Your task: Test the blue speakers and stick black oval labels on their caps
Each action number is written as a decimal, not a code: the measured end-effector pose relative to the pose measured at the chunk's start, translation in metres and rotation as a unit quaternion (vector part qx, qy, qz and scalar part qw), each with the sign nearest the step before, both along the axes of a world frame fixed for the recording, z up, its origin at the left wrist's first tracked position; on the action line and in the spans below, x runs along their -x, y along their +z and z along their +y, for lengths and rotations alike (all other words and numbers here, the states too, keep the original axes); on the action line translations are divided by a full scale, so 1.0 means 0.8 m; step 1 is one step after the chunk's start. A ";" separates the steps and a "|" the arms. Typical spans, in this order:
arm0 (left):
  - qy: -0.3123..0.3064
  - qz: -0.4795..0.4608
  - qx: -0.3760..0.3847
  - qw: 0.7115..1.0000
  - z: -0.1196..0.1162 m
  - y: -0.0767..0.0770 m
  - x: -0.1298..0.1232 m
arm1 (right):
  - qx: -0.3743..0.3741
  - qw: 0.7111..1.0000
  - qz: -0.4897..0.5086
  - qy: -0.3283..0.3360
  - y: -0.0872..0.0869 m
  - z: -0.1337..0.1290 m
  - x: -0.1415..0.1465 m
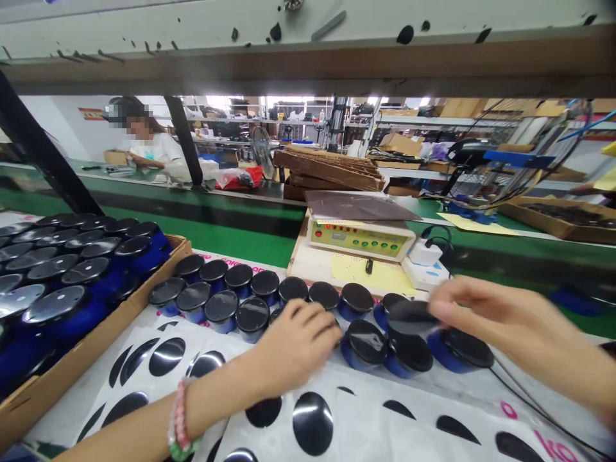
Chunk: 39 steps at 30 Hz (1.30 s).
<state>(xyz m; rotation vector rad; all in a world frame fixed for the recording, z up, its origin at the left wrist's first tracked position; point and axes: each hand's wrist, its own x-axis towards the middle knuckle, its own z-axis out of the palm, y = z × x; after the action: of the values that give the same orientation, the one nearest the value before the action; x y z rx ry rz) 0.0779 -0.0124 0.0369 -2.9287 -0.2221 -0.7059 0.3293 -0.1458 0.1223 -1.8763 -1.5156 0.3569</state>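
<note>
Dark round film [412, 317], thin and partly see-through, held out over the right end of the double row of black-topped blue containers [364, 343]; whether resting on a top or just clear of it, impossible to tell. Right hand [505, 321]: thumb and forefinger pinched together on the film's right edge. Likely very light, bendy rather than stiff, slick-faced, easy to crease or smudge; best taken by the rim, broad face left untouched. Left hand [298, 343]: fingers half curled, palm down over the middle of the rows, blurred; cannot tell how wide the gap between fingertips, nor whether gripping or merely touching a container. Nearer, white sheets [346, 417] with black discs [312, 423], partly overlapped and cut off at the lower edge. To the left, a cardboard box [99, 340] packed with similar containers, also cropped. Behind, a control unit [346, 247] with coloured buttons; beyond the green belt [240, 228], a co-worker [161, 147], handwork too small to make out.
</note>
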 end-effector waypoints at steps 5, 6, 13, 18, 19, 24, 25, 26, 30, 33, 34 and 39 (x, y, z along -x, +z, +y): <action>0.098 0.085 0.184 0.974 0.074 0.032 -0.021 | -0.040 0.983 0.173 0.055 -0.047 0.122 0.040; 0.094 0.107 0.206 0.968 0.085 0.031 -0.027 | -0.042 0.981 0.184 0.050 -0.058 0.137 0.045; 0.073 0.111 0.251 0.959 0.094 0.015 -0.044 | -0.012 0.976 0.211 0.053 -0.089 0.145 0.047; 0.076 0.108 0.284 0.950 0.093 0.015 -0.042 | -0.011 0.983 0.179 0.049 -0.096 0.142 0.044; 0.077 0.105 0.287 0.949 0.094 0.015 -0.042 | -0.016 0.984 0.173 0.050 -0.098 0.143 0.044; 0.085 0.093 0.294 0.947 0.093 0.009 -0.042 | -0.017 0.987 0.149 0.063 -0.106 0.142 0.045; 0.085 0.092 0.295 0.947 0.092 0.009 -0.042 | -0.015 0.987 0.144 0.065 -0.107 0.141 0.045; 0.086 0.091 0.295 0.947 0.092 0.009 -0.042 | -0.013 0.988 0.140 0.066 -0.107 0.141 0.046; 0.089 0.089 0.296 0.947 0.092 0.009 -0.041 | -0.006 0.990 0.126 0.067 -0.106 0.141 0.048; 0.088 0.090 0.297 0.947 0.092 0.008 -0.041 | -0.005 0.992 0.109 0.069 -0.106 0.142 0.049; 0.088 0.090 0.298 0.946 0.092 0.008 -0.041 | -0.006 0.992 0.103 0.070 -0.106 0.142 0.049; 0.082 0.081 0.300 0.947 0.091 0.007 -0.040 | -0.008 0.996 0.060 0.066 -0.106 0.139 0.052</action>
<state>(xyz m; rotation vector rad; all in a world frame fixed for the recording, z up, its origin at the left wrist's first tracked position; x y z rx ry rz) 0.1103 0.0607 0.0423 -3.4492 -0.7783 -0.4198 0.2877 -0.0344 0.0373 -1.7151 -1.5589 0.5071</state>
